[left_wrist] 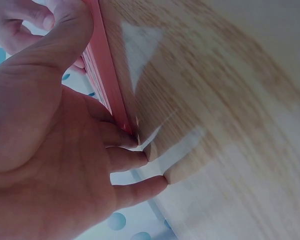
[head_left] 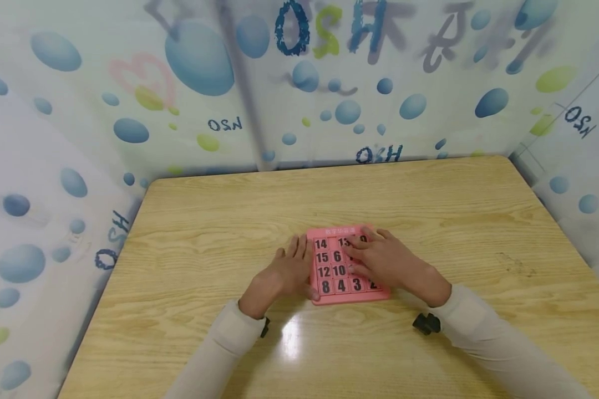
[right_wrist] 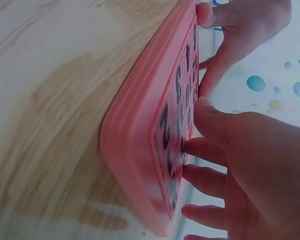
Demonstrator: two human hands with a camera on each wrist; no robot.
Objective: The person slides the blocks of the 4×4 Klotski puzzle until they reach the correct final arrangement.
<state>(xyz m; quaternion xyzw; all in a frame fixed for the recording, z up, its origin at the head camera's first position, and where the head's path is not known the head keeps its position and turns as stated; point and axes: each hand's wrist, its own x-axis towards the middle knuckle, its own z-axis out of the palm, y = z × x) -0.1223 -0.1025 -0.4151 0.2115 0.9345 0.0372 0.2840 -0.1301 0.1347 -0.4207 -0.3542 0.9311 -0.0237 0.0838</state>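
A pink sliding number puzzle (head_left: 349,298) lies flat on the table, its black-numbered tiles facing up. One gap shows in the top row, between 14 and 13. Along its left side rests my left hand (head_left: 290,269), fingers extended on the table and thumb by the lower left corner. The left wrist view shows these fingers (left_wrist: 132,194) straight beside the pink edge. My right hand (head_left: 386,261) spreads over the right-hand tiles and hides several of them. In the right wrist view its thumb (right_wrist: 210,117) and fingertips reach the tile faces.
The wooden table (head_left: 219,221) runs back to a wall covering (head_left: 279,111) with blue and green spots and letters. Similar panels stand at left and right. A small black device (head_left: 426,323) sits at the right cuff; part of another (head_left: 265,327) shows at the left.
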